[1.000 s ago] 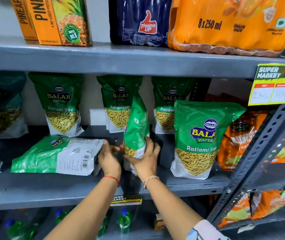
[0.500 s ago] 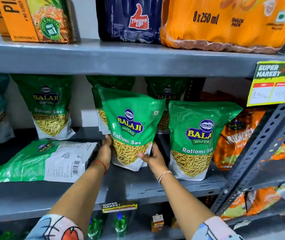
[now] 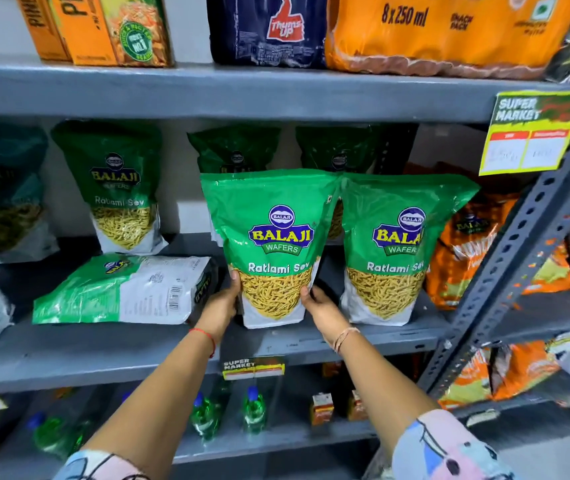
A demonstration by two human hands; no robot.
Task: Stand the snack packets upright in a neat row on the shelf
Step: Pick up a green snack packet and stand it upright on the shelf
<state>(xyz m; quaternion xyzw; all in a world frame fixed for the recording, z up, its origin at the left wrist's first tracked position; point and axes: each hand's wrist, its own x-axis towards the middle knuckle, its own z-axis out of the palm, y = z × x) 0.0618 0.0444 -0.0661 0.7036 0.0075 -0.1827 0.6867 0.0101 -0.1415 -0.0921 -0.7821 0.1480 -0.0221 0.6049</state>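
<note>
A green Balaji Ratlami Sev packet (image 3: 273, 237) stands upright at the front of the grey middle shelf (image 3: 103, 355), its label facing me. My left hand (image 3: 221, 303) grips its lower left edge and my right hand (image 3: 321, 303) grips its lower right edge. Beside it on the right, touching it, stands a second upright green packet (image 3: 394, 244). To the left a third green packet (image 3: 124, 289) lies flat on its face, barcode up. Further green packets (image 3: 117, 188) stand along the back wall.
Orange snack packets (image 3: 463, 247) fill the shelf's right end behind a slanted perforated metal post (image 3: 519, 251). A price tag (image 3: 533, 133) hangs from the upper shelf, which carries juice cartons and drink packs. Green bottles (image 3: 252, 410) stand on the shelf below.
The packet in my hands has turned from edge-on to label-forward and moved right, now upright against the right packet. My hands have shifted to its lower corners.
</note>
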